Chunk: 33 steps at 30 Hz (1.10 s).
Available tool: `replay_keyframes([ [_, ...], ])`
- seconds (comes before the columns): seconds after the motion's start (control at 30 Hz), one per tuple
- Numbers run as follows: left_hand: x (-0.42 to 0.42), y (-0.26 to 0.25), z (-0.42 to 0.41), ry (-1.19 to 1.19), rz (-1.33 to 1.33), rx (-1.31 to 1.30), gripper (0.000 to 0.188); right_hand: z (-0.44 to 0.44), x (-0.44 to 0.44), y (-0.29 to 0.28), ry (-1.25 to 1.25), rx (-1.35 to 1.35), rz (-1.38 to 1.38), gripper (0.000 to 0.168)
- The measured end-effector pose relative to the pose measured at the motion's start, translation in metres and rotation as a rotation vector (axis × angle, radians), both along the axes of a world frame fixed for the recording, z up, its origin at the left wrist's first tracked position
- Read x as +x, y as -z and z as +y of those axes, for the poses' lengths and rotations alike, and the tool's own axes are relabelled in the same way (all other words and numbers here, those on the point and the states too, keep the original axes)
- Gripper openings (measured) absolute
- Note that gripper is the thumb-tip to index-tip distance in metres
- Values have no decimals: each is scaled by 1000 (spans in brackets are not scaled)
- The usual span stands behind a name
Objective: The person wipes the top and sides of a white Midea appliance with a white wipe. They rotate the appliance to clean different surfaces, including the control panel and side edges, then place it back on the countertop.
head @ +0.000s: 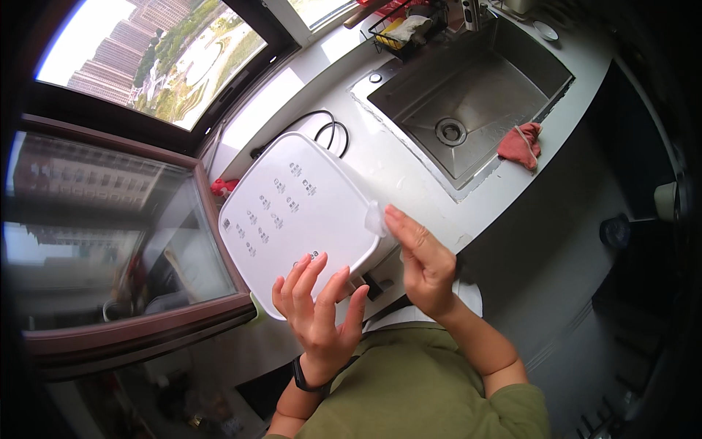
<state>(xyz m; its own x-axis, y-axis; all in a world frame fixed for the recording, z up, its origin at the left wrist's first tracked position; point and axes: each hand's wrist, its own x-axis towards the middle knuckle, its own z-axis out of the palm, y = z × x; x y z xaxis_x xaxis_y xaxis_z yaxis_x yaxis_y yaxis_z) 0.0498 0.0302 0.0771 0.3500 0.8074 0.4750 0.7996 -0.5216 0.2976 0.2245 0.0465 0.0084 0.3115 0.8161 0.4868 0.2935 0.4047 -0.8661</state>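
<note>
A white countertop appliance [323, 203], probably an air fryer, stands on the counter before me. Small printed pictures and writing mark its flat top. My right hand [425, 263] is at the top's right corner, its fingers on a thin white wipe or tissue [375, 219] that lies against the rim. My left hand [323, 307] has its fingers spread over the near edge of the top. Whether its fingertips press on the surface is hard to tell. A dark handle [375, 285] juts from the appliance's front, partly hidden behind my left hand.
To the right, a steel sink [488, 71] is set into the white counter [359, 126], a red cloth [521, 145] over its front rim. A black cord [343, 134] loops behind the appliance. The open window sash [219, 230] reaches in at left. A wire rack [406, 30] holds sponges.
</note>
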Motion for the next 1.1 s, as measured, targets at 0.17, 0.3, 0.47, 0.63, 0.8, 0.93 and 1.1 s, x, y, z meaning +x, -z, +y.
replay_keyframes([
  [0.17, 27, 4, 13, -42, 17, 8, 32, 14, 0, 5, -59, 36, -7, 51],
  [0.3, 45, 4, 21, -119, 8, 1, 32, 48, 23, 1, -298, -30, 66, 50],
  [0.47, 58, 3, 23, -276, -27, 27, 27, 62, 40, 3, -427, -153, 280, 49],
  [0.63, 77, 8, 28, -395, -31, 23, 18, 55, 54, 17, -490, -8, 142, 46],
  [0.8, 87, 8, 31, -477, -18, 30, 18, 62, 56, 18, -601, -50, 200, 45],
  [0.93, 84, -1, 30, -515, 44, 4, 23, 64, 59, 13, -683, -154, 327, 36],
  [1.1, 72, -1, 34, -394, 82, -64, 32, 63, 64, 5, -771, -369, 487, 23],
])
